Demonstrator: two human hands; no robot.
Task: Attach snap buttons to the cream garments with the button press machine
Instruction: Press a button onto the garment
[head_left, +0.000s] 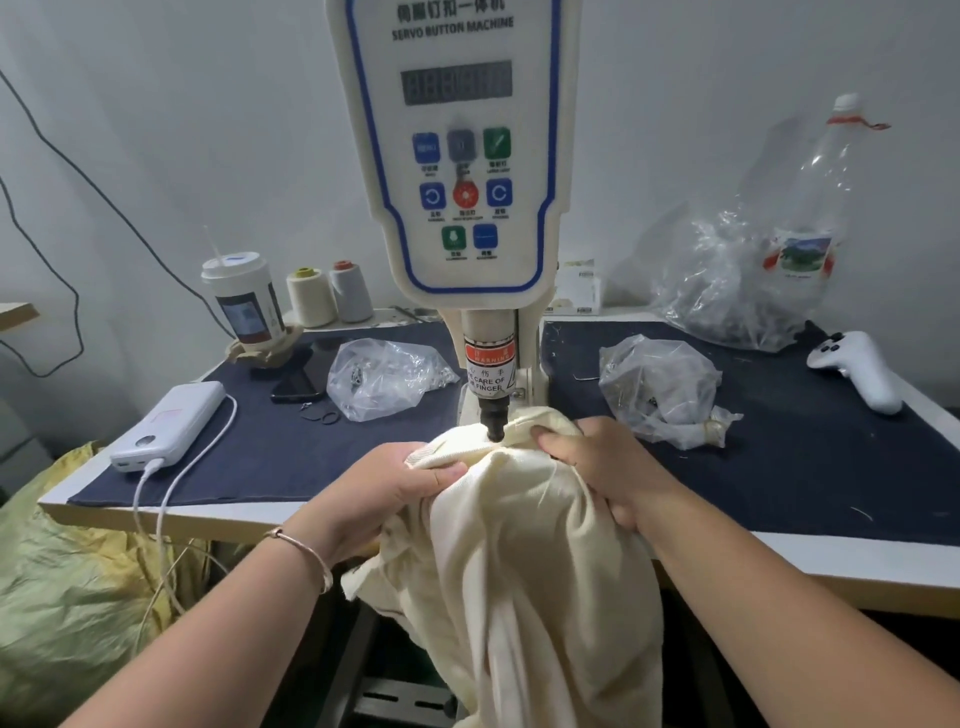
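Cream knit garment (519, 545) is bunched up at the front edge of the table, with its top fold tucked right under the black punch tip (493, 428) of the cream-and-blue servo button press machine (462, 156), and the rest is left hanging down below the table edge. The fabric is gripped on both sides: the left hand (384, 493) is clamped on the left fold with the thumb laid on top, and the right hand (602, 462) is curled round the right side, fingertips just beside the punch. A thin bracelet (306, 551) is worn on the left wrist.

Further out, the dark navy cloth-covered table (260, 457) is loaded with stuff. Two crumpled clear plastic bags of small metal parts are set either side of the machine, one on the left (384, 379) and one on the right (660, 389). A white power bank (166, 426) with a white cable is parked near the left front corner, a dark phone (301, 379) behind it. A lidded drink cup (244, 301) and two thread cones (327, 293) are lined up at the back left. A white game controller (862, 369) is seen far right.
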